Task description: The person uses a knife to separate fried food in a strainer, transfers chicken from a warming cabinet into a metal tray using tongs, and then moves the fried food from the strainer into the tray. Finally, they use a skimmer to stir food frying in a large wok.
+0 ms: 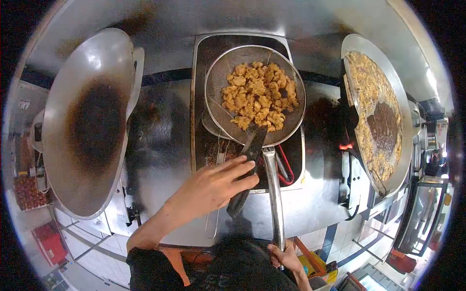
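A wide mesh skimmer [217, 72] holds a pile of golden fried pieces [259, 94] over the stove. Down at the lower right, my right hand [287, 258] is wrapped round the end of its long metal handle [274, 203]. My left hand [216, 184] grips a dark, flat-handled utensil [255, 145] slanted across the skimmer's near rim. The far end of this utensil reaches the lower edge of the fried pieces; its exact kind does not show. A second, thin wire handle [212, 223] lies to the left of it.
A big, dark-stained wok [97, 121] stands on the left. On the right, another wok [403, 97] holds frothing oil, with a red glow [345, 146] beside it. Under the skimmer is a black framed stove section [208, 46]. A red container [50, 242] sits at lower left.
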`<move>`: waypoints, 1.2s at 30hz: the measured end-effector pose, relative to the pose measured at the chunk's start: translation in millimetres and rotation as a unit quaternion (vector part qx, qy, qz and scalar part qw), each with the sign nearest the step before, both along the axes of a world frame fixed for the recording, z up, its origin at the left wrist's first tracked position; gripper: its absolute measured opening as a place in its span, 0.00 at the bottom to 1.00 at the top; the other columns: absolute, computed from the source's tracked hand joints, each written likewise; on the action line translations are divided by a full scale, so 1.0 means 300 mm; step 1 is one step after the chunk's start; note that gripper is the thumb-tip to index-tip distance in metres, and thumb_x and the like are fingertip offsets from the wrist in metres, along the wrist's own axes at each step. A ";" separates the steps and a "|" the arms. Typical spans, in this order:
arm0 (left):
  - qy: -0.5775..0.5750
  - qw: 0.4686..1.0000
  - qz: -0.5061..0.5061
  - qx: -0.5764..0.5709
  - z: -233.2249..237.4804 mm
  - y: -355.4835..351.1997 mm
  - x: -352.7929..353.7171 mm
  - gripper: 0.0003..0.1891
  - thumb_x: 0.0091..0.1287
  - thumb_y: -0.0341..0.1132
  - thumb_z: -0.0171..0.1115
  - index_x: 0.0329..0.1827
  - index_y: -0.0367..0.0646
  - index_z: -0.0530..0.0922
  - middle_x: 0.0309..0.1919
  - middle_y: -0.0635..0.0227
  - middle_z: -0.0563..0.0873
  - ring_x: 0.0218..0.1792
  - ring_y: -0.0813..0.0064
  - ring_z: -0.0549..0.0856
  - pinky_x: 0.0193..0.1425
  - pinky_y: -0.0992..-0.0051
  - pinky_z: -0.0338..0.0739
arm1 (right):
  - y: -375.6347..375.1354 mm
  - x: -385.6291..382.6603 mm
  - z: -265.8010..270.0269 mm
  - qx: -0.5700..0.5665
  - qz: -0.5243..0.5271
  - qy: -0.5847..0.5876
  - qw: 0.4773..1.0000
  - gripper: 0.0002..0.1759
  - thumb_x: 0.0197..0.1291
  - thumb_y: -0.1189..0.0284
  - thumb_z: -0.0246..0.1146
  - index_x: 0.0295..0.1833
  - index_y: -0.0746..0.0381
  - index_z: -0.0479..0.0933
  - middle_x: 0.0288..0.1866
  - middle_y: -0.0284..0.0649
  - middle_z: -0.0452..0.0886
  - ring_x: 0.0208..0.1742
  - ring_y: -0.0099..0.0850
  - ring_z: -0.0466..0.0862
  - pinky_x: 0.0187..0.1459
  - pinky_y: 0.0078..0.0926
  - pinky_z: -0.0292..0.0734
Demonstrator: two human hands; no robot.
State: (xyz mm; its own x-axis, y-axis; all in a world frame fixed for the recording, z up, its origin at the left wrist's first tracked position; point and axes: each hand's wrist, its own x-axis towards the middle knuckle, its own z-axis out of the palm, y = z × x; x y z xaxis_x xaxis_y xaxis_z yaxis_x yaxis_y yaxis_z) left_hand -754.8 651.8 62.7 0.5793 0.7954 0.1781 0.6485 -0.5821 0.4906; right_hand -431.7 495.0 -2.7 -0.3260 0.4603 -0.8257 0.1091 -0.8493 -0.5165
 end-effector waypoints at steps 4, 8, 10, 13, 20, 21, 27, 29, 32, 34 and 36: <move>0.032 0.999 -0.010 -0.014 0.041 -0.016 0.002 0.21 0.57 0.25 0.64 0.55 0.46 0.76 0.63 0.63 0.78 0.68 0.62 0.74 0.58 0.67 0.83 | -0.015 0.013 0.005 -0.002 0.013 -0.002 1.000 0.13 0.70 0.72 0.61 0.32 0.61 0.67 0.12 0.33 0.69 0.11 0.22 0.70 0.12 0.24 0.64; 0.044 0.999 -0.011 -0.022 0.057 -0.047 0.011 0.16 0.62 0.28 0.59 0.54 0.46 0.79 0.63 0.62 0.78 0.69 0.61 0.74 0.62 0.65 0.80 | -0.023 0.005 0.030 -0.004 -0.012 0.020 1.000 0.13 0.70 0.71 0.61 0.31 0.61 0.67 0.12 0.33 0.69 0.11 0.22 0.70 0.12 0.24 0.65; 0.043 0.999 -0.011 -0.015 0.051 -0.069 0.020 0.16 0.62 0.29 0.58 0.54 0.46 0.78 0.64 0.61 0.78 0.69 0.60 0.74 0.64 0.65 0.78 | -0.024 0.009 0.042 0.000 -0.014 0.026 1.000 0.14 0.70 0.71 0.61 0.31 0.61 0.67 0.12 0.33 0.69 0.11 0.22 0.70 0.12 0.25 0.65; 0.050 0.999 -0.010 -0.013 0.075 -0.104 0.038 0.16 0.63 0.30 0.57 0.54 0.46 0.78 0.64 0.61 0.78 0.69 0.59 0.73 0.67 0.65 0.75 | -0.025 0.012 0.055 0.005 -0.009 0.019 1.000 0.14 0.70 0.71 0.61 0.31 0.61 0.67 0.12 0.34 0.69 0.10 0.22 0.70 0.12 0.25 0.66; 0.012 0.999 0.034 0.001 0.147 -0.134 0.048 0.19 0.59 0.28 0.62 0.56 0.44 0.78 0.62 0.53 0.78 0.63 0.57 0.80 0.62 0.64 0.79 | -0.022 0.012 0.072 -0.002 -0.008 0.019 1.000 0.14 0.69 0.70 0.63 0.32 0.61 0.68 0.12 0.34 0.69 0.10 0.22 0.70 0.12 0.26 0.66; 0.015 0.999 0.033 0.003 0.153 -0.136 0.052 0.19 0.59 0.28 0.62 0.56 0.44 0.78 0.62 0.53 0.78 0.63 0.57 0.80 0.62 0.64 0.79 | -0.025 0.017 0.075 0.000 -0.009 0.021 1.000 0.14 0.69 0.70 0.63 0.32 0.61 0.68 0.12 0.34 0.69 0.10 0.22 0.70 0.12 0.26 0.66; -0.213 0.940 0.243 0.110 0.200 -0.065 0.109 0.11 0.59 0.24 0.69 0.45 0.38 0.83 0.44 0.58 0.89 0.44 0.64 0.90 0.48 0.73 0.83 | -0.059 0.069 0.078 0.025 0.003 0.022 0.999 0.14 0.69 0.68 0.63 0.33 0.62 0.68 0.12 0.33 0.68 0.11 0.22 0.70 0.12 0.26 0.67; -0.234 0.930 0.258 0.120 0.208 0.003 0.123 0.09 0.60 0.24 0.68 0.44 0.38 0.83 0.43 0.56 0.89 0.42 0.66 0.90 0.47 0.73 0.83 | -0.050 0.078 0.098 0.024 0.007 0.016 1.000 0.14 0.69 0.68 0.63 0.33 0.62 0.68 0.12 0.33 0.69 0.11 0.22 0.70 0.12 0.26 0.68; -0.239 0.927 0.250 0.145 0.206 0.085 0.140 0.11 0.62 0.26 0.68 0.46 0.43 0.81 0.42 0.58 0.88 0.41 0.59 0.90 0.41 0.70 0.84 | -0.060 0.095 0.109 0.018 0.003 0.034 0.999 0.15 0.69 0.67 0.63 0.32 0.62 0.68 0.13 0.33 0.69 0.11 0.22 0.70 0.13 0.26 0.68; -0.238 0.928 0.246 0.148 0.211 0.116 0.160 0.09 0.62 0.25 0.67 0.46 0.41 0.81 0.43 0.57 0.88 0.43 0.63 0.90 0.44 0.72 0.83 | -0.058 0.118 0.108 0.019 0.020 0.019 0.999 0.15 0.69 0.66 0.63 0.32 0.61 0.68 0.13 0.33 0.69 0.12 0.22 0.71 0.13 0.26 0.68; -0.228 0.933 0.250 0.126 0.229 0.135 0.186 0.08 0.63 0.25 0.66 0.45 0.39 0.82 0.44 0.57 0.89 0.44 0.65 0.90 0.47 0.73 0.82 | -0.054 0.133 0.113 0.016 0.036 0.002 0.999 0.16 0.68 0.66 0.64 0.32 0.61 0.68 0.13 0.33 0.69 0.12 0.22 0.71 0.13 0.26 0.68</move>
State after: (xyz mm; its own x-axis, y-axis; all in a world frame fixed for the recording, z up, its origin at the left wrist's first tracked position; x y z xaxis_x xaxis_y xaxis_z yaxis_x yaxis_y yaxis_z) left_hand -699.1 692.2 131.4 -0.0345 0.8453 0.5331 0.6277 -0.3968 0.6698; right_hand -392.0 478.9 31.3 -0.3627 0.4612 -0.8098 0.1668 -0.8228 -0.5433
